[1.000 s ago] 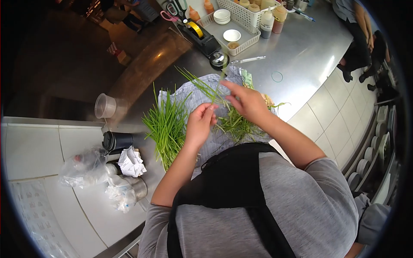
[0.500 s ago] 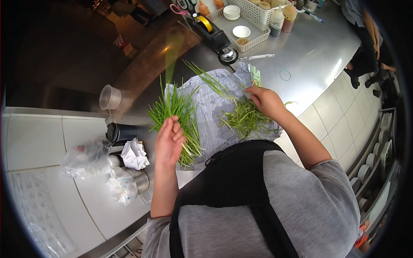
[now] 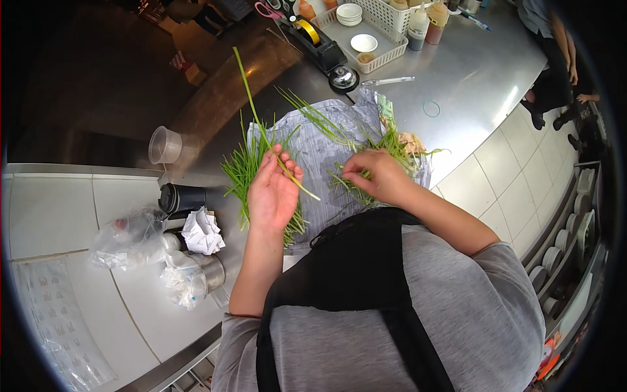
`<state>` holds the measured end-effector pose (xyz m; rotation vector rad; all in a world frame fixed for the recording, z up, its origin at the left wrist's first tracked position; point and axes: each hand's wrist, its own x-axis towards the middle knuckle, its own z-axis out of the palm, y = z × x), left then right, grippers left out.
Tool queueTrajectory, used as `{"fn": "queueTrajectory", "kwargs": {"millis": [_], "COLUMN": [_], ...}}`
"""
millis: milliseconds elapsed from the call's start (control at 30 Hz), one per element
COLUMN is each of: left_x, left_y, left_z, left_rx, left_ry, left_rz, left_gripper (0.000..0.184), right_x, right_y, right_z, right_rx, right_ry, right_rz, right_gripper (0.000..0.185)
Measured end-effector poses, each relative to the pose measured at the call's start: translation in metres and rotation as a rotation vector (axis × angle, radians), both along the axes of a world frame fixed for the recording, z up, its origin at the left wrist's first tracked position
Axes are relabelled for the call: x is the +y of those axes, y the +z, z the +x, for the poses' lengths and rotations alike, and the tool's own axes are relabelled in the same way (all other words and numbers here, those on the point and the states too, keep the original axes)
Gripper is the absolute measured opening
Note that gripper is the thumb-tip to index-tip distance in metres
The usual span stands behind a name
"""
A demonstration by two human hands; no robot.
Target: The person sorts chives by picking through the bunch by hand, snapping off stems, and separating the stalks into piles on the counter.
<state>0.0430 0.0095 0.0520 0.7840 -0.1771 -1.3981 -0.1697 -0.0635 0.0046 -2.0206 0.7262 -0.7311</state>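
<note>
My left hand (image 3: 274,196) is turned palm up, its fingers curled around one long green chive stalk (image 3: 248,88) with a pale root end pointing right. Beneath and beside that hand lies a bundle of chives (image 3: 240,179). My right hand (image 3: 385,178), thumb and fingers pinched together, hovers over a heap of wilted trimmings (image 3: 353,189) and partly hides it. Whatever its fingertips hold is too small to make out. A few loose chives (image 3: 312,116) lie across the top of the spread newspaper (image 3: 320,163).
Behind the newspaper are a service bell (image 3: 343,78), a tape dispenser (image 3: 313,42) and a white basket (image 3: 385,53) with small dishes. A plastic cup (image 3: 165,145), a dark lidded cup (image 3: 179,199) and crumpled paper (image 3: 202,232) stand left. Another person (image 3: 552,52) is at far right.
My left hand has lifted a single chive off the bundle and turned palm up. My right hand has moved left and nearer to me, over the trimmings.
</note>
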Motion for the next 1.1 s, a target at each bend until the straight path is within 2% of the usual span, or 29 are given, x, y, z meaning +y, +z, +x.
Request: {"fn": "queueTrajectory", "kwargs": {"millis": [33,67,133,200,267,300,367,400,467,500,567,667,733,833,867,933,1033,1067,1100], "left_x": [0.0,-0.001,-0.002,-0.001,-0.001,-0.001,0.0,0.001,0.001,0.001,0.001,0.005,0.007,0.015,0.018,0.027,0.049,0.057,0.066], "left_y": [-0.001,-0.001,-0.003,-0.004,-0.003,-0.002,-0.005,-0.007,-0.01,-0.011,-0.011,-0.009,-0.008,-0.009,-0.01,-0.01,-0.013,-0.018,-0.023], "left_z": [-0.001,-0.003,-0.007,-0.01,-0.015,-0.016,-0.013,-0.011,-0.014,-0.015,-0.013,-0.007,-0.002,0.005,0.008,0.016,0.039,0.051,0.063], "left_rx": [0.0,0.014,0.028,0.035,0.036,0.036,0.049,0.061,0.071,0.08,0.091,0.094,0.083,0.071,0.058,0.046,-0.434,-0.434,-0.695], "left_ry": [-0.002,-0.008,-0.014,-0.024,-0.007,0.008,-0.012,-0.037,-0.034,-0.034,-0.027,-0.013,0.003,0.018,0.025,0.033,0.194,0.196,0.204], "left_rz": [0.003,-0.019,-0.043,-0.083,-0.08,-0.078,-0.113,-0.147,-0.137,-0.128,-0.142,-0.151,-0.15,-0.145,-0.142,-0.133,0.016,0.02,0.118], "left_gripper": [0.017,0.016,0.016,0.015,0.013,0.011,0.01,0.01,0.009,0.009,0.009,0.008,0.008,0.007,0.008,0.01,0.022,0.022,0.024], "right_x": [0.004,0.009,0.016,0.019,0.02,0.02,0.024,0.025,0.028,0.027,0.022,-0.001,-0.01,-0.022,-0.027,-0.033,-0.037,-0.038,-0.04], "right_y": [0.002,0.003,0.007,0.006,0.005,-0.002,-0.017,-0.015,-0.007,-0.011,-0.023,-0.027,-0.023,-0.037,-0.041,-0.04,-0.04,-0.036,-0.033], "right_z": [0.007,0.013,0.025,0.034,0.041,0.043,0.048,0.048,0.048,0.047,0.043,0.031,0.024,0.011,0.005,-0.005,-0.017,-0.018,-0.018], "right_rx": [-0.107,-0.106,-0.161,-0.151,-0.153,-0.15,-0.376,-0.374,-0.509,-0.507,-0.662,-0.792,-0.759,-0.353,-0.355,0.075,0.224,0.224,0.209], "right_ry": [0.053,0.051,0.121,0.148,0.217,0.22,0.234,0.237,0.082,0.083,-0.008,-0.132,-0.147,-0.137,-0.135,-0.21,-0.285,-0.283,-0.315], "right_rz": [0.073,0.075,0.391,0.414,0.603,0.602,0.81,0.809,1.135,1.134,1.385,1.428,1.387,0.596,0.597,-0.384,-0.511,-0.507,-0.498], "right_gripper": [0.011,0.011,0.014,0.016,0.015,0.015,0.01,0.01,0.004,0.004,0.006,0.01,0.009,0.016,0.016,0.019,0.025,0.025,0.025]}}
